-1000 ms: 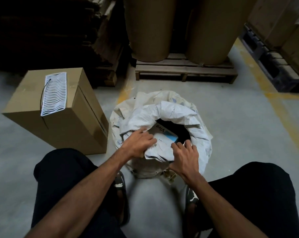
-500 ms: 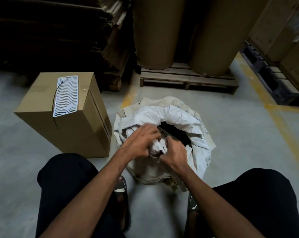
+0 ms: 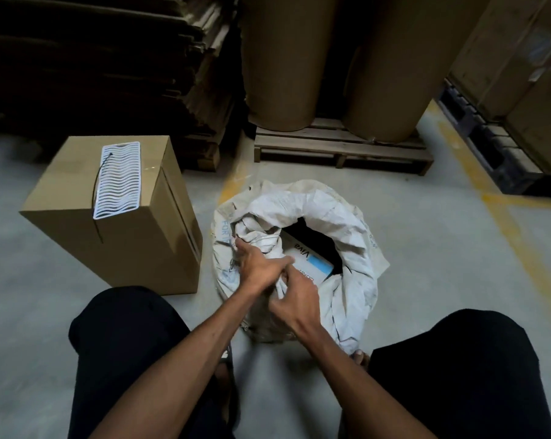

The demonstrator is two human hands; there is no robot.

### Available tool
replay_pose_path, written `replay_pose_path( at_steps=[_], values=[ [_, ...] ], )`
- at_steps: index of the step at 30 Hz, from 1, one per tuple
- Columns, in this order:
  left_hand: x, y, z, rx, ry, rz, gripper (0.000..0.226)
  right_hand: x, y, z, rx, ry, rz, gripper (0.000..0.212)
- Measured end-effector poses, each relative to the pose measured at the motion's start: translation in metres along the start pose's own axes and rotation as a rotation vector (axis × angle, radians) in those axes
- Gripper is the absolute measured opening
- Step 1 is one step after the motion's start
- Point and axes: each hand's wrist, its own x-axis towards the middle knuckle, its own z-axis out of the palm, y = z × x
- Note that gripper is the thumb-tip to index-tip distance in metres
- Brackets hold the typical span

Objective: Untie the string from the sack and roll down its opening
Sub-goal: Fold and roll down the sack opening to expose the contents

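Note:
A white woven sack (image 3: 353,236) stands on the floor between my knees, its mouth open and its rim rolled into a thick cuff. Inside lies a white and blue box (image 3: 312,259) printed "Viva". My left hand (image 3: 256,264) presses on the near-left part of the rolled rim, fingers gripping the fabric. My right hand (image 3: 294,301) pinches a fold of the rim right beside it, at the near edge. No string is visible on the sack.
A tall cardboard box (image 3: 119,223) with a white wavy grid (image 3: 119,182) on top stands left of the sack. A wooden pallet (image 3: 340,150) with big brown rolls (image 3: 286,58) sits behind. Flattened cardboard stacks (image 3: 103,64) are at the back left, a dark pallet (image 3: 486,147) at the right.
Both hands shifted leftward along the near rim and came together. The mouth has widened, showing more of the box inside. The camera tilted up slightly.

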Motion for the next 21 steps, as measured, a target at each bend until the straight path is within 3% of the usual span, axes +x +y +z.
replay_pose_path(
  at_steps=[3, 5, 7, 9, 11, 14, 17, 21],
  values=[
    [0.009, 0.002, 0.004, 0.065, 0.09, 0.107, 0.115, 0.013, 0.002, -0.022, -0.046, -0.305, -0.072, 0.038],
    [0.016, 0.005, -0.005, 0.096, 0.141, 0.256, 0.107, 0.031, 0.008, -0.038, -0.154, -0.174, -0.137, 0.039],
    [0.021, 0.006, -0.014, 0.13, 0.134, 0.384, 0.106, 0.059, 0.011, -0.055, -0.461, 0.037, -0.182, 0.05],
    [0.025, 0.004, -0.023, 0.207, 0.1, 0.475, 0.106, 0.094, 0.013, -0.073, -0.669, -0.023, -0.133, 0.066],
    [0.03, 0.003, -0.033, 0.348, 0.088, 0.528, 0.104, 0.124, 0.023, -0.086, -0.855, -0.148, -0.057, 0.07],
    [0.04, 0.005, -0.047, 0.56, 0.078, 0.569, 0.1, 0.147, 0.049, -0.105, -1.035, -0.2, 0.056, 0.075],
    [0.055, 0.007, -0.058, 0.75, 0.032, 0.604, 0.093, 0.165, 0.072, -0.126, -1.039, -0.179, 0.214, 0.083],
    [0.078, 0.008, -0.065, 0.864, -0.039, 0.55, 0.09, 0.184, 0.092, -0.162, -0.816, -0.14, 0.409, 0.093]
  ],
)
